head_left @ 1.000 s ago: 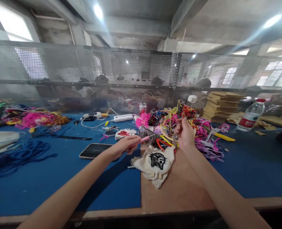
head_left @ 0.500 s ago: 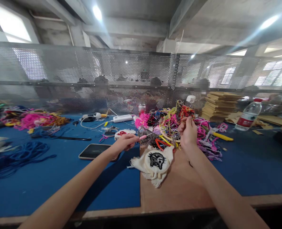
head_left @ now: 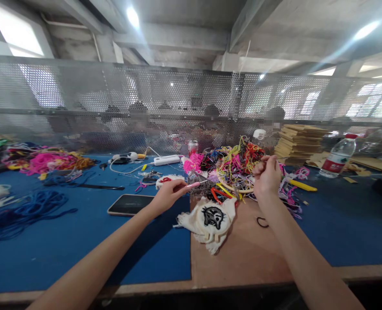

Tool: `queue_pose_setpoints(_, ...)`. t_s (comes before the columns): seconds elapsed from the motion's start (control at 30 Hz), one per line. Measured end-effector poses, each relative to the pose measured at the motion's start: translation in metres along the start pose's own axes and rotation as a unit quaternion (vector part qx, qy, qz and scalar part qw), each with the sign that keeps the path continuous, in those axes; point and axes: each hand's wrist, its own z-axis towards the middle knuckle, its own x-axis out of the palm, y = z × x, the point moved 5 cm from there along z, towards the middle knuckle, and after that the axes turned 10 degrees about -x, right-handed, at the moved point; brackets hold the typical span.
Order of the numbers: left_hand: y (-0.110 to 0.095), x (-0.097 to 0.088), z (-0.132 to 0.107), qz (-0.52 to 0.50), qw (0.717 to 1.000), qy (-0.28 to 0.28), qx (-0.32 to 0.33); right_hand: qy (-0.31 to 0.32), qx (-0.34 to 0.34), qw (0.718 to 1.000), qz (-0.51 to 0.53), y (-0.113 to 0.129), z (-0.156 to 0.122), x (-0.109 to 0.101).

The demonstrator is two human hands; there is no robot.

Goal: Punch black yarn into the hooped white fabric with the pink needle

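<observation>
My left hand (head_left: 170, 196) is closed on the pink handle of a punch needle (head_left: 194, 185), whose slim metal tip points right. My right hand (head_left: 267, 175) is raised farther right, fingertips pinched together, with a thin wire-like strand (head_left: 281, 158) sticking out of them; its kind is hard to make out. Between and below the hands lies an embroidery hoop (head_left: 221, 224) with frayed white cloth, worked with a black and grey animal-like figure. A short dark strand (head_left: 262, 222) curls on the brown board beside my right wrist.
A tangled heap of coloured yarn (head_left: 229, 161) lies behind the hands, with red-handled scissors (head_left: 215, 194) at its front. A phone (head_left: 129, 205) rests left. Blue yarn (head_left: 26, 213) is at far left. A water bottle (head_left: 337, 157) and stacked brown packets (head_left: 299, 142) stand right.
My right hand has moved right, away from the punch needle, and a thin strand now shows at its fingertips. My left hand stays almost in place, still holding the punch needle.
</observation>
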Motion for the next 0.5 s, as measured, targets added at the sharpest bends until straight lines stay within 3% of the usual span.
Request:
queue_pose_setpoints(0.3,0.005,0.003,0.004,0.058,0.998,-0.01,0.015,-0.018,-0.073,0.996,-0.049,0.013,0.005,-0.004)
queue_pose_setpoints(0.5,0.015,0.007,0.007,0.026,1.0,0.002,-0.001,-0.009,-0.13,0.988,-0.079,0.017,0.005,-0.003)
